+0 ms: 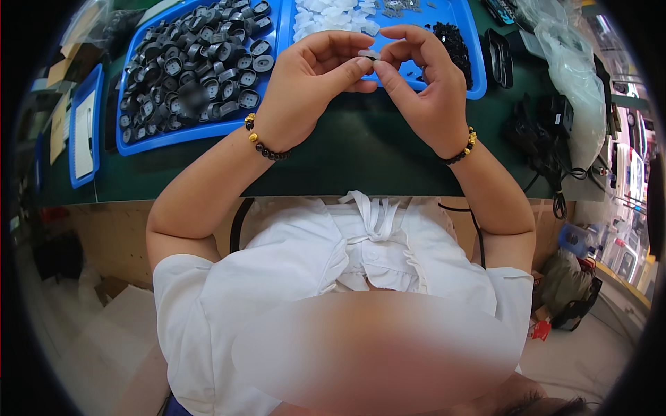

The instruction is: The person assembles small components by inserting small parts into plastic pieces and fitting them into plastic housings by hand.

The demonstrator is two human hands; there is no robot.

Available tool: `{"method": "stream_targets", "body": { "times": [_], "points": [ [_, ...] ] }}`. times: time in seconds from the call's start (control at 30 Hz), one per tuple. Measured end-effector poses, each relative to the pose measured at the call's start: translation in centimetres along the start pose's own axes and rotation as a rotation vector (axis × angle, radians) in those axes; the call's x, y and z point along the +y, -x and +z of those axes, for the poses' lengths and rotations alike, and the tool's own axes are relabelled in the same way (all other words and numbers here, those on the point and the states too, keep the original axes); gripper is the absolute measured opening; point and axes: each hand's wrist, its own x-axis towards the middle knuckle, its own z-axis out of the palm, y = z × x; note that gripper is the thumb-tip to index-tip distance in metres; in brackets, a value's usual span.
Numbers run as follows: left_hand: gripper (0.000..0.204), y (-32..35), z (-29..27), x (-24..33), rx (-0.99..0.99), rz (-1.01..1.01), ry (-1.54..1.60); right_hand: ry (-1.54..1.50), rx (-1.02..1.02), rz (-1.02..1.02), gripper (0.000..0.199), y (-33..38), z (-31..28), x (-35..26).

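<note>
My left hand (305, 87) pinches a small part (370, 55) between thumb and fingertips. It looks whitish on top with a dark underside, and its kind is too small to make out. The thumb and forefinger of my right hand (430, 87) close on the same part from the other side. Both hands are held over the near edge of a blue tray (477, 89) with white translucent pieces (326, 17), small grey pieces (402, 5) and a heap of tiny black parts (454, 52). To the left, another blue tray (166, 144) holds many dark grey oval housings (201, 59).
On the right of the green table (333, 166) lie a black case (499, 59), black cables with an adapter (555, 114) and a clear plastic bag (572, 83). A narrow blue tray with paper (84, 132) lies at the left. A bag (569, 288) sits on the floor at right.
</note>
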Motion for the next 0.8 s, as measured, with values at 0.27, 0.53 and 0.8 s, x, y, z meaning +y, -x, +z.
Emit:
{"method": "stream_targets", "body": {
  "times": [0.27, 0.53, 0.8],
  "points": [
    [0.024, -0.2, -0.6, 0.3, 0.006, -0.068, -0.035, 0.043, -0.132, -0.079, 0.033, -0.5, -1.3, 0.6],
    [0.025, -0.6, -0.5, 0.5, 0.056, -0.07, -0.081, 0.623, -0.065, -0.006, 0.016, -5.1, -6.3, 6.5],
    [0.025, -0.7, -0.9, 0.0, 0.014, -0.099, -0.098, 0.501, -0.257, -0.139, 0.018, -9.3, -6.8, 11.1]
  ]
}}
